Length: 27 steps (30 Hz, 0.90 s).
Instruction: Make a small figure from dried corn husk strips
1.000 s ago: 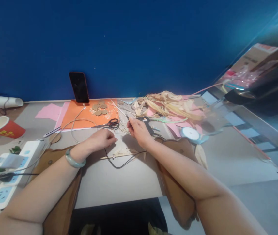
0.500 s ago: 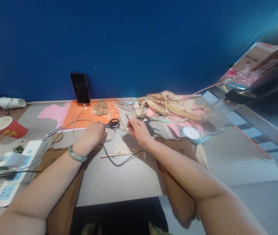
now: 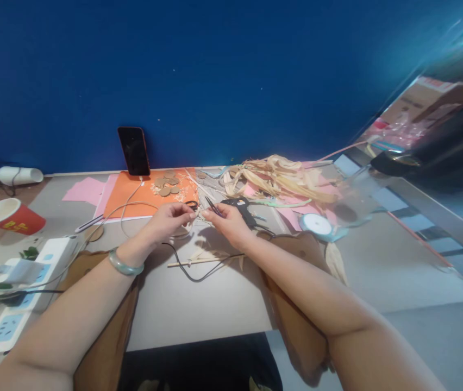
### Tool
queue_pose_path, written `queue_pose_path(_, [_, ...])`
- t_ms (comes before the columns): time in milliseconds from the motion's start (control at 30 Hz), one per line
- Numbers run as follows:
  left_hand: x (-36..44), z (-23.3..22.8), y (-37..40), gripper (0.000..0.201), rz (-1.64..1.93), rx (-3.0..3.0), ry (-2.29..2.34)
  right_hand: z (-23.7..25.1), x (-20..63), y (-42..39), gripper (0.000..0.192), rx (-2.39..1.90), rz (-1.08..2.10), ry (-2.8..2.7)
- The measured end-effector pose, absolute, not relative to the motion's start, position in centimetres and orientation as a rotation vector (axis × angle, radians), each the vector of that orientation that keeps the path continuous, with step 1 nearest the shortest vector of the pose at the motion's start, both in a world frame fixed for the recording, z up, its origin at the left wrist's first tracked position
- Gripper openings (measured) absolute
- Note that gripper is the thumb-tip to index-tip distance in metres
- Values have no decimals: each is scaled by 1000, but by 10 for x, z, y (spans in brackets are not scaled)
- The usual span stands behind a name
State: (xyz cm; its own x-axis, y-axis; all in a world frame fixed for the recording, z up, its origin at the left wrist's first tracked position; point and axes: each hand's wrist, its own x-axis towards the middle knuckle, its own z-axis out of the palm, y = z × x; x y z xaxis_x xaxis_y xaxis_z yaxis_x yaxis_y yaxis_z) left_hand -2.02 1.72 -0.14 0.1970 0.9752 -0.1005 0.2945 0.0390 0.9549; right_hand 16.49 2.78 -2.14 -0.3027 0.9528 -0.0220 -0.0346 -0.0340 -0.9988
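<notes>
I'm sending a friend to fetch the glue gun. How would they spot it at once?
Start at the orange sheet below the blue wall and go right, just past the right hand. The black glue gun lies on the table there, in front of the straw pile. It is the only chunky black tool.

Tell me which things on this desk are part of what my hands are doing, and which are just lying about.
In use:
left hand
right hand
thin dark pointed tool in the right hand
pale straw strips between the fingers

Lying about:
red paper cup
black phone
white ribbon roll
white power strip
</notes>
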Motion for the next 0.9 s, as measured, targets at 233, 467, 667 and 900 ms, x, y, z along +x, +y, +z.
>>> queue_pose_path(233, [-10,-6,8,32,880,1163,1065,-21,165,26,32,-949,1510,-1381])
queue_pose_path(467, [-6,-3,5,26,869,1244,1096,-21,166,27,28,-972,1459,-1460])
queue_pose_path(667, [-2,-2,3,27,842,1268,1182,-16,166,25,22,-988,1327,-1594])
queue_pose_path(900, [-3,-2,1,31,976,1209,1118,-16,165,21,41,-935,1319,-1650])
